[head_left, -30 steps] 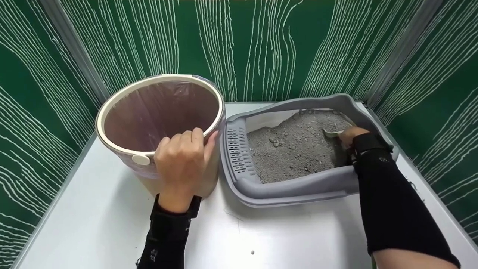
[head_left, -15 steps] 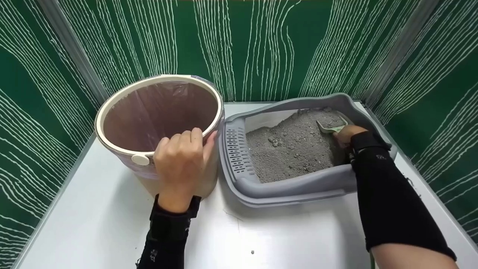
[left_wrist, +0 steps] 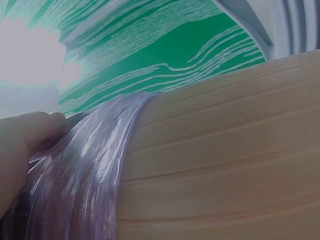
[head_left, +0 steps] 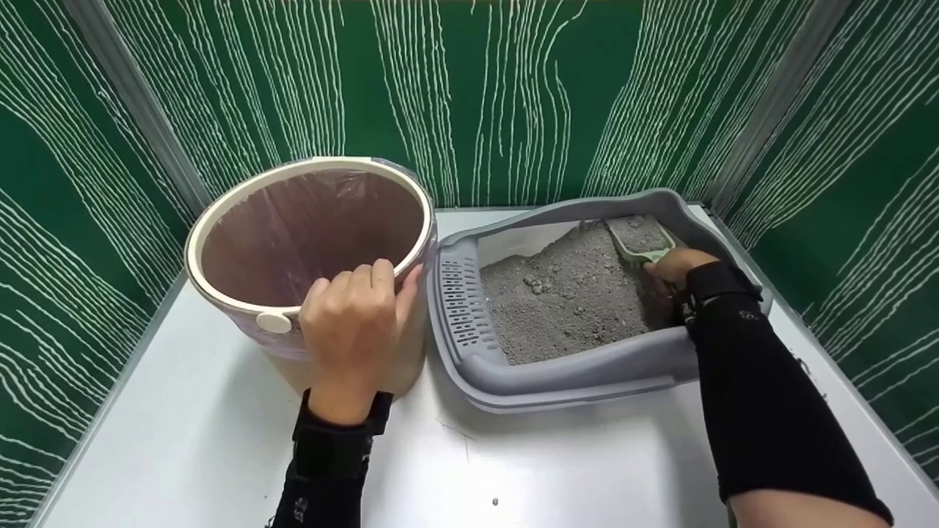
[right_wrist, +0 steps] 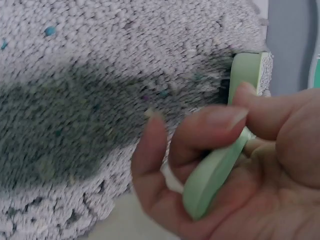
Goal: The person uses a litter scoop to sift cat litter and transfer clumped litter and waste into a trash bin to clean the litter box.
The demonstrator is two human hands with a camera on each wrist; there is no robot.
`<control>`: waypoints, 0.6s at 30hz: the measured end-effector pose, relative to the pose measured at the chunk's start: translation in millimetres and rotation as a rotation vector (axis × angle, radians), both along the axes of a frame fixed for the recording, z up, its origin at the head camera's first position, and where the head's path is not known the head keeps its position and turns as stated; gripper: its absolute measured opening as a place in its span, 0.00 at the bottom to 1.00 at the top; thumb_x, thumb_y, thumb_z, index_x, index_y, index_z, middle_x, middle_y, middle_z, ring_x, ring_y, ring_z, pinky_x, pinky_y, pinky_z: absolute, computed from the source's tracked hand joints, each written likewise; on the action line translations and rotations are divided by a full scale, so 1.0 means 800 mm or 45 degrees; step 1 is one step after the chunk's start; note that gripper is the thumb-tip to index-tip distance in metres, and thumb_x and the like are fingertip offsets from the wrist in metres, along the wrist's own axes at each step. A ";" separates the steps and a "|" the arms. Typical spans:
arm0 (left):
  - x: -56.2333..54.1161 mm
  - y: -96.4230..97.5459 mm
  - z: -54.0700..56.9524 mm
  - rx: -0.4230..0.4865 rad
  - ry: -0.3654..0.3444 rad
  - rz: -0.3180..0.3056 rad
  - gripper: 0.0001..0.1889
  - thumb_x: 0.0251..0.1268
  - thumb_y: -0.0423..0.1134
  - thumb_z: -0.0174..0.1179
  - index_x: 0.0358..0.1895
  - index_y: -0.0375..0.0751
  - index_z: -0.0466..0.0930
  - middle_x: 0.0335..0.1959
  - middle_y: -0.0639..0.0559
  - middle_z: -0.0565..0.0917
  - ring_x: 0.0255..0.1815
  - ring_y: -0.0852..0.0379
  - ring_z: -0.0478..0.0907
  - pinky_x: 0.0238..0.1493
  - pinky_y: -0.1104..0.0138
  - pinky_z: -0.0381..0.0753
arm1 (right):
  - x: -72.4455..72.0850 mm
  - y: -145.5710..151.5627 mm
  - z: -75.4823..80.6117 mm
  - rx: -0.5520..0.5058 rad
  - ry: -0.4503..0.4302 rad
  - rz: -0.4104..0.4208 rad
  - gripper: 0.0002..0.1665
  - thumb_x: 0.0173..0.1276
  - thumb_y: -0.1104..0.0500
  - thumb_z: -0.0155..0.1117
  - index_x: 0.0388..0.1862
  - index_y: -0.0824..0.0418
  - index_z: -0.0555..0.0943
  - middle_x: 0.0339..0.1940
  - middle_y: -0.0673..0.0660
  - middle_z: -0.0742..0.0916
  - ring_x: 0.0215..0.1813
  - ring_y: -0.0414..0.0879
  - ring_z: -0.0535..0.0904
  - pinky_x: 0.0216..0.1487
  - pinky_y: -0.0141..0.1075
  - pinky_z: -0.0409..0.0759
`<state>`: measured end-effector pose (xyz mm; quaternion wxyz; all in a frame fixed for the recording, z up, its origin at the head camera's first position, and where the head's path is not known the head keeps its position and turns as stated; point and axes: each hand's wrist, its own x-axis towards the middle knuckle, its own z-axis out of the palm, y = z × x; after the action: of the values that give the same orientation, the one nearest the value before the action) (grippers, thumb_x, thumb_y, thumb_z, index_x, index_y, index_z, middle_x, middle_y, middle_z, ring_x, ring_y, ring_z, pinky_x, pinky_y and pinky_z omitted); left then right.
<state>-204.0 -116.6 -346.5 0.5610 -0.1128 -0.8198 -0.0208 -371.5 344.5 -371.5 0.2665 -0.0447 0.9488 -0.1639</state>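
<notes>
My left hand (head_left: 351, 323) grips the near right part of the cream rim of a trash bin (head_left: 213, 290), which is lined with a thin clear purplish bag (left_wrist: 100, 160). The bin's ribbed beige side (left_wrist: 225, 145) fills much of the left wrist view. At the right, my right hand (head_left: 678, 271) holds a light green litter scoop (right_wrist: 217, 172) by its handle, fingers curled round it. The scoop's head lies in the grey cat litter (head_left: 565, 301) near the far right of the grey litter box (head_left: 579, 381), with litter in it.
The litter box stands close beside the bin, its slotted step (head_left: 466, 301) facing it. Several clumps (head_left: 538, 284) lie on the litter. A small grey crumb (head_left: 495, 501) sits on the white table (head_left: 557, 469). Green walls with white lines enclose the back and sides.
The scoop has tilted up and come further into sight, now bearing litter, as my right hand shifted slightly left. My left hand keeps its hold on the bin's rim.
</notes>
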 end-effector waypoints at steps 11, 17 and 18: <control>0.001 0.000 -0.001 0.002 -0.021 -0.007 0.25 0.72 0.48 0.70 0.21 0.38 0.71 0.14 0.45 0.73 0.13 0.45 0.71 0.19 0.58 0.64 | 0.012 -0.009 0.000 -0.062 0.059 -0.011 0.33 0.87 0.50 0.47 0.20 0.63 0.80 0.17 0.50 0.79 0.19 0.41 0.76 0.28 0.33 0.74; 0.001 0.000 0.000 0.005 -0.021 -0.009 0.25 0.72 0.48 0.70 0.21 0.38 0.72 0.14 0.46 0.72 0.12 0.46 0.70 0.19 0.58 0.63 | 0.014 -0.009 -0.003 -0.192 0.024 -0.071 0.22 0.87 0.53 0.49 0.34 0.66 0.75 0.19 0.49 0.77 0.21 0.40 0.73 0.28 0.33 0.74; 0.001 0.000 0.000 0.004 -0.021 -0.008 0.25 0.72 0.48 0.70 0.21 0.38 0.72 0.13 0.46 0.72 0.12 0.46 0.70 0.19 0.58 0.63 | 0.015 -0.010 -0.002 -0.213 0.024 -0.077 0.21 0.87 0.53 0.50 0.39 0.70 0.75 0.20 0.49 0.77 0.21 0.40 0.73 0.28 0.32 0.74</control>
<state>-203.1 -116.3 -346.5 0.5543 -0.1146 -0.8240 -0.0248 -359.4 336.7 -373.1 0.2479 -0.0399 0.9351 -0.2500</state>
